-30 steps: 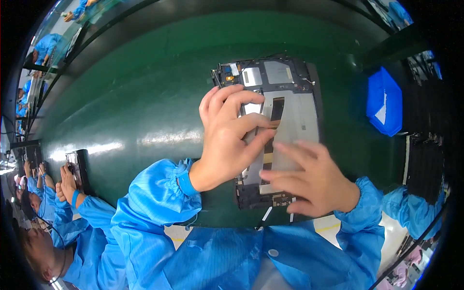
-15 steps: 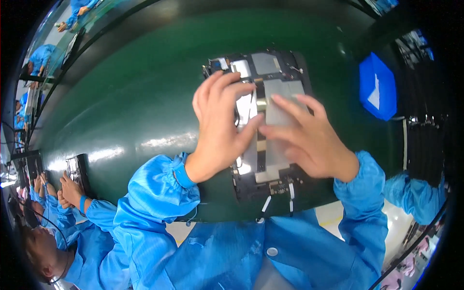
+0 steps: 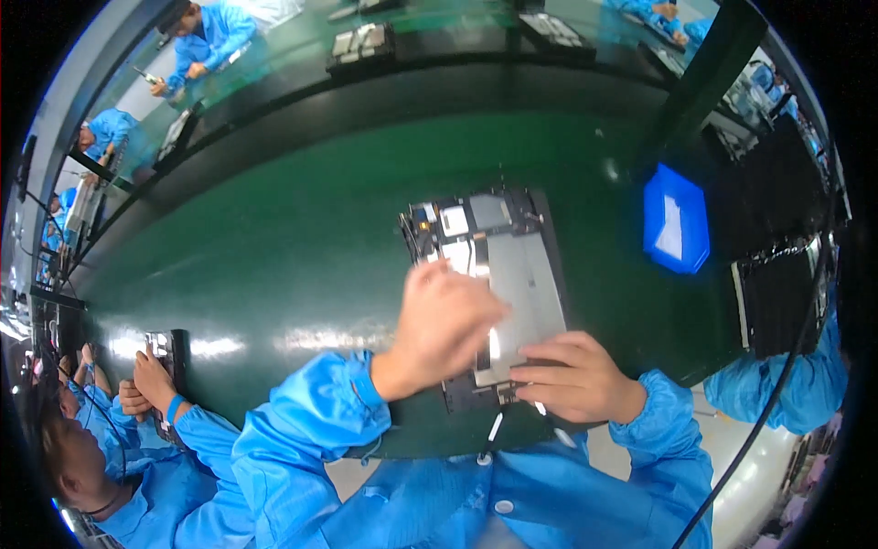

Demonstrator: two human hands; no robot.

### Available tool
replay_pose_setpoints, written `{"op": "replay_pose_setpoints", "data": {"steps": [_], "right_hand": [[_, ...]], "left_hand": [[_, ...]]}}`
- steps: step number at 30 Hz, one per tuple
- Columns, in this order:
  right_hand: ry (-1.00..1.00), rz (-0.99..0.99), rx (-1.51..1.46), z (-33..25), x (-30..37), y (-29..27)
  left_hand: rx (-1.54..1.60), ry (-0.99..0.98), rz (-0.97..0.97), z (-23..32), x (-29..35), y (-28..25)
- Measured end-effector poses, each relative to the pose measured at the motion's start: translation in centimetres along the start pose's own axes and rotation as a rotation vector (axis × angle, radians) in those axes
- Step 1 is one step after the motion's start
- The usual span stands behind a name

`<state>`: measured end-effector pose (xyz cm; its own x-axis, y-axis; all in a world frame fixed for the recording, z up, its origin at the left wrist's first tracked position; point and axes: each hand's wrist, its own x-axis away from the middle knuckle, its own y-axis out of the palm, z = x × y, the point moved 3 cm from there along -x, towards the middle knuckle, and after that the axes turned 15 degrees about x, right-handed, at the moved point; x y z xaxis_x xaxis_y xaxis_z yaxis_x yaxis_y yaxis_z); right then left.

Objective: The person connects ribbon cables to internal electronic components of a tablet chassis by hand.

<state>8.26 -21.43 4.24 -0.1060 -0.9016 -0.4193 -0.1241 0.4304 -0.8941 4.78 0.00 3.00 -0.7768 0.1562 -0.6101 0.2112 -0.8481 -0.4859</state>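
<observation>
In front of me on the green table lies a flat, tablet-like electronic device [image 3: 526, 284] with its inside exposed. It shows a grey panel, silver plates, a black frame and small parts along the far edge. My left hand [image 3: 448, 320] is over the left, near part of the device, its fingers bent and smeared by motion; whether they hold anything is hidden. My right hand [image 3: 585, 380] lies at the near right corner, fingers stretched out and touching the panel's edge. Two white strips [image 3: 496, 427] stick out from the near end of the device.
A blue bin [image 3: 654, 242] with a white piece inside stands on the right. Dark flat panels [image 3: 777, 302] are stacked beyond it. At left, a co-worker's hands [image 3: 151, 384] are at another device. More devices [image 3: 361, 44] lie on a far bench behind a dark rail.
My right hand has moved from the device's middle to its near right corner. My left hand has come down from the far left part toward the near part. The view has tilted up.
</observation>
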Motion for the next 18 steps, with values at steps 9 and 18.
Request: {"op": "replay_pose_setpoints", "data": {"steps": [9, 18], "right_hand": [[0.256, 0.181, -0.103, 0.9, -1.3, 0.6], [0.345, 0.171, -0.366, 1.9, -0.6, 0.4]], "left_hand": [[-0.03, 0.456, -0.042, 4.6, 0.7, 1.3], [-0.365, 0.693, -0.084, 5.1, 1.3, 1.5]]}}
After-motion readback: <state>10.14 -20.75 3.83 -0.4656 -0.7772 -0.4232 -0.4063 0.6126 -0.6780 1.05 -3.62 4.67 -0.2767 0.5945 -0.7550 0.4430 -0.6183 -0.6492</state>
